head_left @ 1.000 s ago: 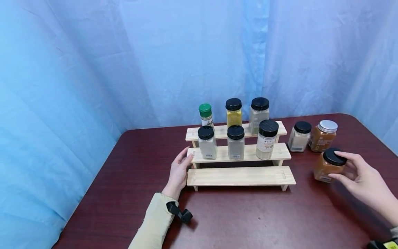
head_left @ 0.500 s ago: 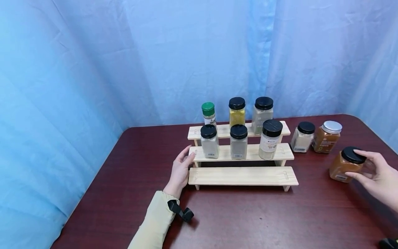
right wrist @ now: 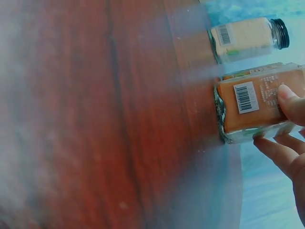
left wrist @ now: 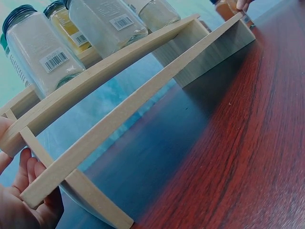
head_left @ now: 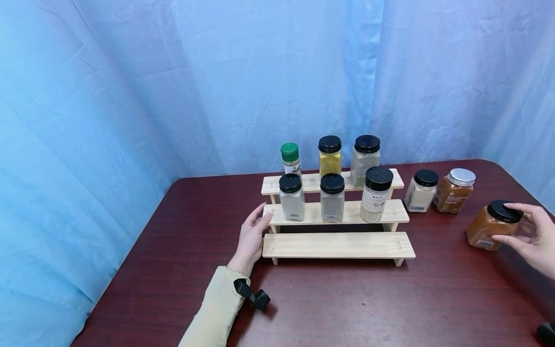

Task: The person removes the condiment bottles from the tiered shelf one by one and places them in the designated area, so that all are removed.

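Observation:
At the right of the table, my right hand (head_left: pixel 534 238) holds a square spice jar (head_left: pixel 485 230) of orange-brown powder with a black lid. Its thumb presses one side while the other fingers reach to the lid and far side; the jar leans slightly. In the right wrist view, the jar's barcode label (right wrist: pixel 246 97) faces the camera. My left hand (head_left: pixel 249 238) grips the left end of a three-step wooden spice rack (head_left: pixel 338 245), at the middle shelf. The left wrist view has the curled fingers (left wrist: pixel 23 174) by the rack's end support.
On the middle shelf are two black-lidded jars and a labelled shaker (head_left: pixel 374 200). The top shelf bears a green-capped bottle (head_left: pixel 291 161), a yellow-powder jar (head_left: pixel 330 161) and a grey one (head_left: pixel 365 166). Right of the rack stand a pale jar (head_left: pixel 419 196) and a silver-lidded jar (head_left: pixel 453 195).
My right hand has moved to the right with the orange-brown jar, away from the rack. The left hand has stayed at the rack's left end. The head view has shifted slightly.

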`<state>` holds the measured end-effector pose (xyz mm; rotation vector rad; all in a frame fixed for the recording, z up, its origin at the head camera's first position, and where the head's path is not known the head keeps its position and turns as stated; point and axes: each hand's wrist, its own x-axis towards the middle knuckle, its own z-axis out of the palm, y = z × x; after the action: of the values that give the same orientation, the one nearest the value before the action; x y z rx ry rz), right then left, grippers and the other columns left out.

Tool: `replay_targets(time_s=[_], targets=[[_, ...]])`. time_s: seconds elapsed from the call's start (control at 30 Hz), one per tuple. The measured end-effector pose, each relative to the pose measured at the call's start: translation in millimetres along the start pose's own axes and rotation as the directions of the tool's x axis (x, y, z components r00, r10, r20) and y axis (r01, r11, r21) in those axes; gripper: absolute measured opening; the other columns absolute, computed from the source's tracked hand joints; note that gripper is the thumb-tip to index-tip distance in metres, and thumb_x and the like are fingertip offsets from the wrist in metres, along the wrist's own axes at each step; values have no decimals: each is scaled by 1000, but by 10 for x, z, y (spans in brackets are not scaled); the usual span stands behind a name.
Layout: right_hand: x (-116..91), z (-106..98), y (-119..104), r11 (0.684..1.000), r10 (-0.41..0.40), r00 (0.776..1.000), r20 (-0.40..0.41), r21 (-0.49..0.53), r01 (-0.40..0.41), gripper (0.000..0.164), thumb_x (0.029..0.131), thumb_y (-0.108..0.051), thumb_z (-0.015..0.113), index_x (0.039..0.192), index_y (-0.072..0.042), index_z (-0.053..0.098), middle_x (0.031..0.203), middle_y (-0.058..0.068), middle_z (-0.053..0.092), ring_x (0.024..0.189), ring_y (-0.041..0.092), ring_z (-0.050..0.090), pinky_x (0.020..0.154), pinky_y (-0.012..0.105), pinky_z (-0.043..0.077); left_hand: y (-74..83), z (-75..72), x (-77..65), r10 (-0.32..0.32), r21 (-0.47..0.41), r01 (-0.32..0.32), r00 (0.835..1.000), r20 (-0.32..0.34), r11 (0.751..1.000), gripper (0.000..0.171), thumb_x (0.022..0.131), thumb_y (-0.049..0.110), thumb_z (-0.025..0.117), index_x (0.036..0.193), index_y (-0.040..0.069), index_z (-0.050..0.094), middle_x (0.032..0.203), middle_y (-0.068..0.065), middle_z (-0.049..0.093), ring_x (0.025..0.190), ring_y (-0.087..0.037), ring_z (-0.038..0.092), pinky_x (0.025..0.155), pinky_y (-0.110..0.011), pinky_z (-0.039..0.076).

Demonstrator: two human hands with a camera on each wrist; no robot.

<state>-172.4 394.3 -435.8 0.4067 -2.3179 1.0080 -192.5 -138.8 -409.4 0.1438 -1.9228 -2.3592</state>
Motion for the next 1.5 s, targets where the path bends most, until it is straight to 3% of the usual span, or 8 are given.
replay_targets(time_s=[0.5, 0.63, 0.73, 0.83, 1.13, 1.23, 1.37, 1.5], targets=[[122, -90, 465, 951, -61, 997, 56, -301, 75, 70, 81, -41, 52, 134, 3, 47, 108, 29, 50, 95, -27, 30, 63, -4, 37, 6, -6, -5, -13, 9, 13, 1000, 0, 1000, 49, 96, 9, 54, 142, 1, 40, 82, 5, 60, 73, -3, 58, 67, -19, 44], [195, -108, 234, 943, -72, 996, 47, -322, 83, 52, 86, -24, 59, 127, 8, 51, 104, 30, 49, 81, 9, 62, 64, -8, 27, 8, -10, -12, -7, 14, 7, 1000, 2, 1000, 49, 96, 9, 53, 142, 0, 40, 82, 6, 60, 74, -2, 59, 69, -20, 44], [227, -112, 310, 935, -59, 997, 55, -348, 74, 63, 67, 15, 75, 124, 10, 51, 104, 32, 49, 78, 53, 53, 61, -7, 28, 10, -11, -19, -4, 11, 4, 1000, 1, 1000, 49, 96, 9, 53, 142, 0, 40, 82, 6, 60, 75, -2, 59, 69, -19, 44], [228, -96, 680, 922, -58, 997, 60, -379, 76, 71, 66, 16, 76, 130, 4, 49, 108, 30, 49, 80, 49, 55, 59, 8, 44, 5, -14, -22, -8, 7, 8, 1000, -6, 1000, 49, 95, 9, 54, 142, 1, 41, 82, 5, 60, 75, -3, 59, 68, -20, 44], [387, -108, 715, 912, -38, 996, 78, -404, 66, 60, 78, 7, 69, 133, 5, 46, 107, 33, 47, 79, 49, 53, 64, 51, 48, 6, -7, -13, -20, -3, 20, 1000, -13, 1000, 48, 95, 8, 54, 142, 2, 42, 81, 6, 60, 74, -3, 59, 67, -20, 45], [455, -113, 639, 905, -54, 997, 59, -420, 74, 60, 87, -34, 51, 132, 5, 48, 102, 30, 50, 76, 5, 54, 58, 30, 50, 5, -3, -12, -16, -5, 16, 1000, -13, 1000, 48, 95, 8, 54, 141, 2, 42, 81, 6, 60, 74, -3, 59, 67, -20, 45], [526, -125, 513, 915, -44, 998, 47, -399, 59, 56, 90, -32, 50, 129, 8, 48, 99, 32, 49, 76, 6, 53, 60, 34, 51, 3, 2, -11, -12, -2, 12, 1000, -10, 1000, 48, 95, 8, 54, 141, 3, 43, 81, 6, 60, 74, -3, 59, 68, -20, 45], [582, -137, 436, 914, -41, 998, 50, -402, 57, 55, 90, -28, 51, 130, 9, 46, 101, 34, 49, 76, 41, 49, 58, 38, 49, 12, 5, -12, -11, -6, 11, 1000, -4, 1000, 48, 95, 9, 54, 141, 3, 42, 80, 6, 60, 73, -3, 59, 67, -20, 44]])
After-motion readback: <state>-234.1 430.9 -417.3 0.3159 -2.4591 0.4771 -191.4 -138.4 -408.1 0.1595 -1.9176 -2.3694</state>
